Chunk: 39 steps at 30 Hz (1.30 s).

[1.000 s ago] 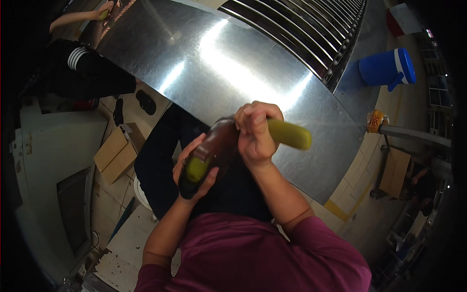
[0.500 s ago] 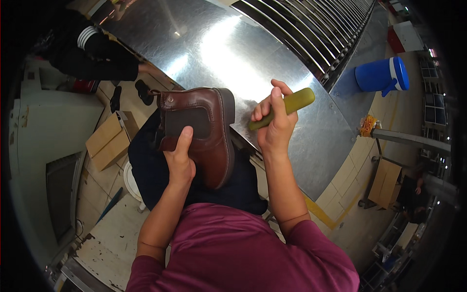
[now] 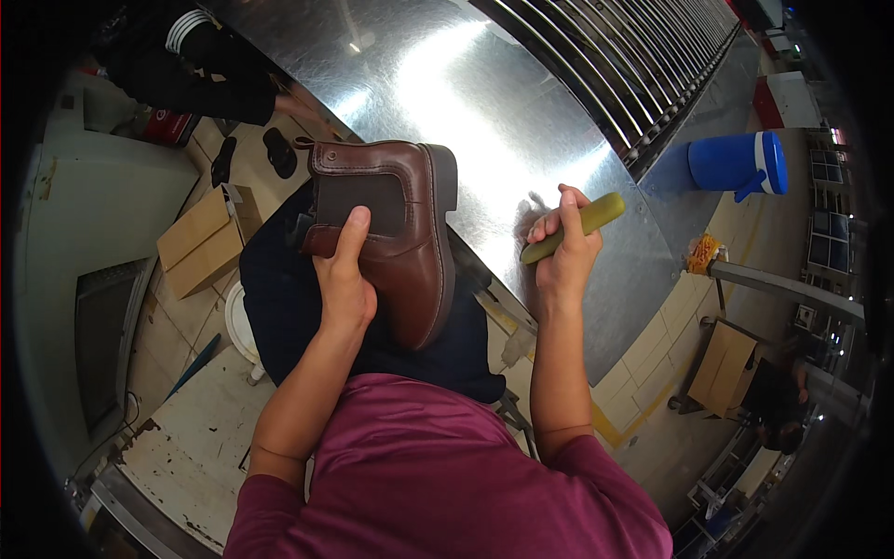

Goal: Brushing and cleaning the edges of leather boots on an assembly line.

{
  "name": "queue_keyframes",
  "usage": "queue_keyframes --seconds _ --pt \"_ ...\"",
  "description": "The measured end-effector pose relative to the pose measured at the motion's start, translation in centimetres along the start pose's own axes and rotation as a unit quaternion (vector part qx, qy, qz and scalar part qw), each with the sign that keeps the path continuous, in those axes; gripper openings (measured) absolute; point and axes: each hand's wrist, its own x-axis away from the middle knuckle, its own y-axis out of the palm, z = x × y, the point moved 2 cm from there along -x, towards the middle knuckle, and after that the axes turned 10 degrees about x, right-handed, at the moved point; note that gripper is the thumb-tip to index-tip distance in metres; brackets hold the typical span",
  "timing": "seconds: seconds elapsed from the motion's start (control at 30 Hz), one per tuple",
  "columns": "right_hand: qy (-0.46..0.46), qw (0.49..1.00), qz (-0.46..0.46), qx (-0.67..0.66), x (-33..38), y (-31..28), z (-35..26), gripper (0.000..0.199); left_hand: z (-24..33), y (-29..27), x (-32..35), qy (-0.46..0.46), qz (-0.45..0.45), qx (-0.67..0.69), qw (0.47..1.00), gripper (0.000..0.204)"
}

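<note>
A brown leather ankle boot (image 3: 419,289) with a dark elastic side panel (image 3: 358,200) is held over my lap, its toe toward me and its sole facing right. My left hand (image 3: 346,284) grips it, the thumb lying on the side panel and the fingers hidden behind. Over the metal table to the right, my right hand (image 3: 570,256) is closed around an elongated olive-green bar (image 3: 603,212) with a rounded end. The bar is apart from the boot; its exact kind cannot be made out.
A shiny metal table (image 3: 447,102) borders a row of metal rollers (image 3: 596,74). A blue jug (image 3: 731,163) stands at the right. Left lie a cardboard box (image 3: 200,242) and dark slippers (image 3: 279,154), near another person's dark-clothed legs (image 3: 200,88). A white stool (image 3: 240,326) is beside me.
My right hand has moved right and toward me with the green bar, farther from the boot. The boot has risen slightly in view, still in my left hand.
</note>
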Motion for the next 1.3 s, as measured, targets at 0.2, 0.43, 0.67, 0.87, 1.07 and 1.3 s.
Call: queue_keyframes --seconds 0.2,0.43,0.67,0.87,1.07,1.3 --pt "0.011 1.0 0.024 -0.014 0.0 -2.2 -0.3 0.038 1.1 2.9 0.1 0.025 -0.032 -0.034 0.999 0.04" --pt "-0.052 0.995 0.059 -0.063 0.0 -5.9 -2.9 0.038 4.0 11.9 -0.6 0.355 -0.507 -0.445 0.647 0.056" --pt "-0.07 0.991 0.087 -0.074 0.9 -9.6 -5.4 0.037 1.5 11.9 1.0 0.286 -0.538 -0.551 0.571 0.045" --pt "-0.088 0.988 0.045 -0.115 1.5 -7.5 -6.3 0.045 0.4 10.4 1.3 0.281 -0.534 -0.558 0.569 0.055" --pt "-0.075 0.975 -0.088 -0.189 1.0 -6.0 -5.0 0.025 0.5 10.5 1.4 0.25 -0.508 -0.578 0.588 0.055" --pt "-0.016 0.989 -0.109 -0.101 -1.1 -2.8 -6.8 0.026 0.8 10.5 0.8 0.223 -0.528 -0.551 0.607 0.054"
